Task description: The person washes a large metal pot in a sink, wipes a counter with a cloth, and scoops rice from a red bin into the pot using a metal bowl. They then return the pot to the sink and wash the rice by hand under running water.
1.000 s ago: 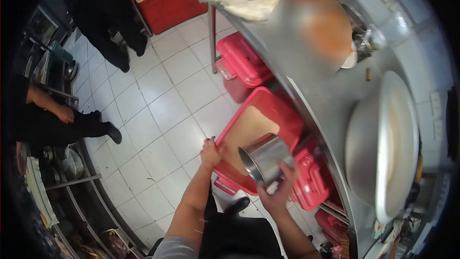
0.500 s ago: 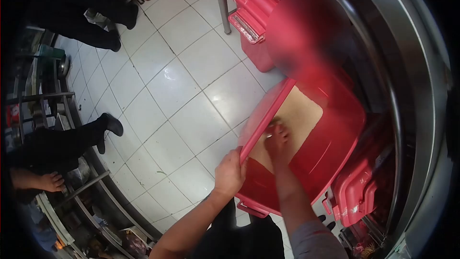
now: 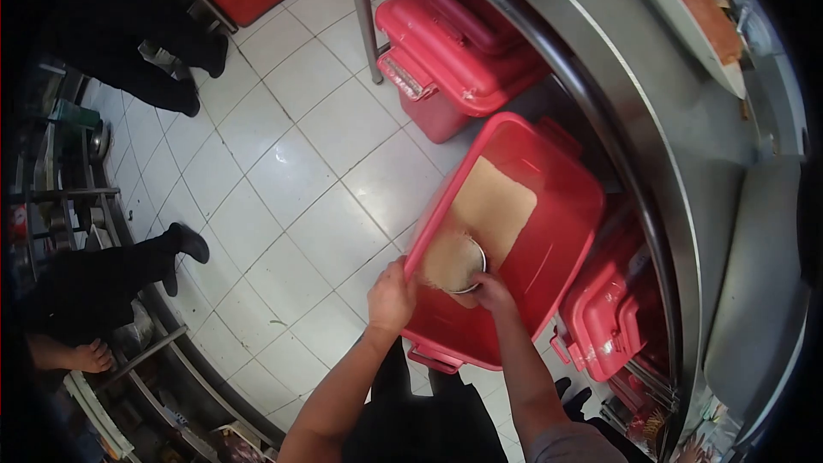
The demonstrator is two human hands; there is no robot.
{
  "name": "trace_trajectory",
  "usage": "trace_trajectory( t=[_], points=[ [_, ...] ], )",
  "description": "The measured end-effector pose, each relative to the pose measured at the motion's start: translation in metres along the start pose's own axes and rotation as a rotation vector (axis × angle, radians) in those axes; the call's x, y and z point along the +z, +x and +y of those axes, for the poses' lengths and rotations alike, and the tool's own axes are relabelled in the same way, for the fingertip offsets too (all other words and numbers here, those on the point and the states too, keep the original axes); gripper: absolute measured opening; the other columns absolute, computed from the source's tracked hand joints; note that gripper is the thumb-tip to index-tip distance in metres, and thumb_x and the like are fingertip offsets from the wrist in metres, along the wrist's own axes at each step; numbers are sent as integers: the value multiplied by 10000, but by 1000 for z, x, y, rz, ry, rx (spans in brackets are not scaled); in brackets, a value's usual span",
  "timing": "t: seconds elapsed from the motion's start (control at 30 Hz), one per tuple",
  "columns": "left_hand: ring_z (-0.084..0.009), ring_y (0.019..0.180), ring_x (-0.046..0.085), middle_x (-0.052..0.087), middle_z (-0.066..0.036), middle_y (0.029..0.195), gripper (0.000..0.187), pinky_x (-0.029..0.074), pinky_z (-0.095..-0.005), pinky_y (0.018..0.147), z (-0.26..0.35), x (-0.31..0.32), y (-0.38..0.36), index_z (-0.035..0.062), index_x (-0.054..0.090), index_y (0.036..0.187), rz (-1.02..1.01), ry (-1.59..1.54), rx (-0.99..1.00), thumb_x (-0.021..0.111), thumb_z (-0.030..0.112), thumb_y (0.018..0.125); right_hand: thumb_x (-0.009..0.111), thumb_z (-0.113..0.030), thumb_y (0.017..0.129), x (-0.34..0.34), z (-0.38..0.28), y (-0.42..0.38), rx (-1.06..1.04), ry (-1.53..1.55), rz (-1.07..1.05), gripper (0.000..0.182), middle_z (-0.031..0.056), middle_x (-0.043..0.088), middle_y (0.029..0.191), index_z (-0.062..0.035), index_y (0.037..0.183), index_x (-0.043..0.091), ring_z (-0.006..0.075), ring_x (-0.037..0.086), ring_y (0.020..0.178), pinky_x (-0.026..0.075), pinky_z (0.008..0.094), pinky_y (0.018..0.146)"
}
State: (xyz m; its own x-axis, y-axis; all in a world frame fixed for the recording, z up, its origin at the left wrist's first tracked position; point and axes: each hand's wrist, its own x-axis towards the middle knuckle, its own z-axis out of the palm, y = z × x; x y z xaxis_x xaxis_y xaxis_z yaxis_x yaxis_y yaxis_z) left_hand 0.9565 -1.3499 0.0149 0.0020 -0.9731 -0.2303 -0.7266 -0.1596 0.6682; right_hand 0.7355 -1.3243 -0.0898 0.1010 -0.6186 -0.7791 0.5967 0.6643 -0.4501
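Observation:
A large red plastic tub [image 3: 561,249] stands tilted before me, partly filled with a tan, grainy material [image 3: 501,201]. My left hand [image 3: 392,296] is wrapped around the tub's near left rim. Inside the tub, my right hand [image 3: 493,291] grips the edge of a round metal bowl [image 3: 481,259]. The bowl is heaped with the same tan grains, which hide most of its inside. It overlaps the lower end of the tan layer in this view.
A lidded red bin [image 3: 467,43] sits beyond the tub, with another red lid [image 3: 604,321] to the right. A steel counter [image 3: 617,77] curves along the right. On the tiled floor [image 3: 283,154], people in dark trousers [image 3: 111,266] stand left. Another person's hand [image 3: 90,357] shows there.
My right hand was down in the tan grains; now it holds the heaped bowl, nearer to me. My left hand stays on the rim. The view has shifted, showing more of the counter.

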Motion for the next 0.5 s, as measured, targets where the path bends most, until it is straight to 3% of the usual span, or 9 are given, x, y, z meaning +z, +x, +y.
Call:
trace_trajectory(
  t=[0.2, 0.33, 0.37, 0.5],
  points=[
    [-341, 868, 569, 580, -154, 975, 311, 474, -433, 710, -3, 3, -3, 31, 481, 1099, -37, 57, -17, 509, 191, 833, 493, 10, 585, 18, -25, -62, -89, 173, -68, 806, 119, 333, 1299, -191, 1323, 238, 354, 368, 1184, 419, 586, 869],
    [-358, 983, 528, 509, -221, 1107, 400, 441, -430, 813, 5, -6, -9, 13, 430, 1164, -83, -63, -57, 518, 225, 837, 496, -23, 568, 21, -34, -97, -192, 141, -187, 817, 122, 318, 1307, -198, 1321, 232, 360, 362, 1192, 406, 584, 884],
    [-365, 1023, 498, 487, -230, 1132, 436, 414, -432, 853, 4, -8, -15, 1, 411, 1184, -2, -47, 13, 531, 226, 830, 494, -23, 589, 30, -43, -121, -147, 178, -215, 778, 138, 346, 1308, -135, 1321, 259, 339, 368, 1201, 378, 527, 947],
    [-394, 1165, 364, 409, -260, 1217, 578, 283, -438, 994, -10, -27, -75, -52, 338, 1252, 230, -143, 180, 583, 207, 796, 488, -44, 633, 45, -54, -186, -54, 316, -381, 682, 166, 416, 1282, -34, 1295, 325, 368, 406, 1172, 359, 525, 960]
  ],
)
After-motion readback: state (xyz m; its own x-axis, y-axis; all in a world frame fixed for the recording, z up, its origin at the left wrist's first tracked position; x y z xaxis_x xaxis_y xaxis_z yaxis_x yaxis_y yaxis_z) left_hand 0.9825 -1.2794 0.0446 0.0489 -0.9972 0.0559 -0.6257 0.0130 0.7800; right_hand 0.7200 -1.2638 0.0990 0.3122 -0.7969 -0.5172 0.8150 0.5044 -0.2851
